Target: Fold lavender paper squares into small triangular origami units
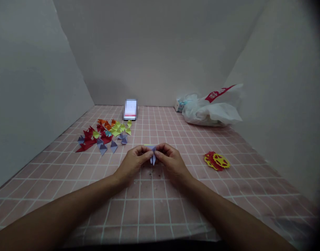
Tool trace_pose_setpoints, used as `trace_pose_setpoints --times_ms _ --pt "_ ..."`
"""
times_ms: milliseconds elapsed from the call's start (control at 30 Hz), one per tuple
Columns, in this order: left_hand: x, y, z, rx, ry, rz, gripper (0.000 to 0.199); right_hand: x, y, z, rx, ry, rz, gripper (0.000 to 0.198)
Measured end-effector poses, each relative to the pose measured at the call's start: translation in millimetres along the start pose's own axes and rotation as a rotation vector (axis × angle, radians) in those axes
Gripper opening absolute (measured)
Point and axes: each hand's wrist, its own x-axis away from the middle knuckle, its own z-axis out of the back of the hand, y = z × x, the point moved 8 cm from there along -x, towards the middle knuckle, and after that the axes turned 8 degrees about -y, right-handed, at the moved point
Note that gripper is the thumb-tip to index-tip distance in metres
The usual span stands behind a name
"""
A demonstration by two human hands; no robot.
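In the middle of the head view, a small piece of folded purple paper [153,157] is pinched between both hands. My left hand [135,161] grips its left side with thumb and fingers closed. From the right, my right hand [171,161] holds it the same way. Two narrow points of the paper hang down between the thumbs. A pale yellow strip [148,145] shows at its top edge; whether it belongs to the same piece I cannot tell. The fingertips behind the paper are hidden.
Several folded paper pieces [102,136] in red, orange, yellow and purple lie to the left. A lit phone [130,109] stands at the back. White plastic bag [212,111] and box [178,105] sit back right. Red and yellow star cutouts [217,161] lie right on the checked cloth [146,216].
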Motion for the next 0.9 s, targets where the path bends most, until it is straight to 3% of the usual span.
trace_pose_setpoints --times_ms 900 --pt "-0.5 -0.7 3.4 -0.059 0.007 -0.019 0.021 1.7 -0.7 -2.8 0.019 -0.030 -0.011 0.015"
